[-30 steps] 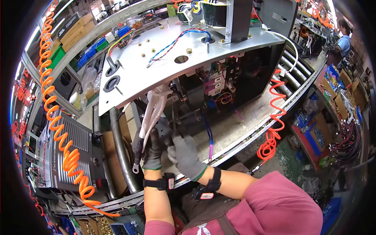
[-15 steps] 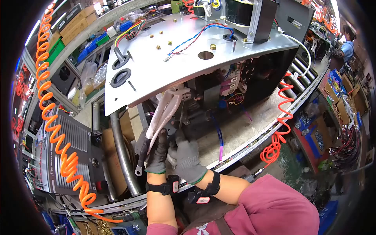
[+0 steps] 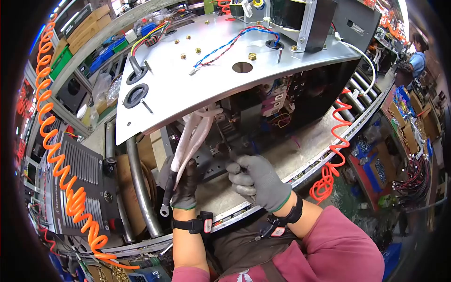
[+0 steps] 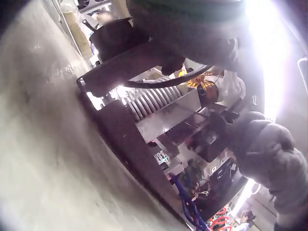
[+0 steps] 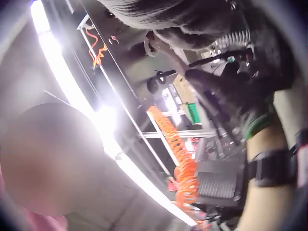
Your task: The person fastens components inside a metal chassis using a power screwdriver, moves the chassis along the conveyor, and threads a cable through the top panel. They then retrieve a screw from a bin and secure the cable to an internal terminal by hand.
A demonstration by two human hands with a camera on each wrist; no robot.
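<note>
In the head view the gloved left hand (image 3: 186, 188) is beside the white-sleeved cables (image 3: 191, 141), one finger pointing up; a dark cable end with a ring lug (image 3: 164, 210) hangs by its palm. To its right, the gloved right hand (image 3: 263, 181) has curled fingers round a thin dark tool (image 3: 224, 137), whose shaft reaches under the silver panel (image 3: 178, 80) of the housing. The left wrist view has the right hand (image 4: 269, 149) near the housing's inner parts. In the right wrist view the left hand (image 5: 233, 91) appears with fingers extended.
A coiled orange hose (image 3: 51, 145) hangs at the left before a finned grey unit (image 3: 77, 183). Another orange coil (image 3: 340, 136) hangs at the right. Metal rollers (image 3: 141, 188) lie left of the housing. Parts bins and a person in blue (image 3: 417, 61) are farther right.
The right hand has moved right, away from the left hand and the cables. The left hand stays beside the cables. The head view has shifted slightly.
</note>
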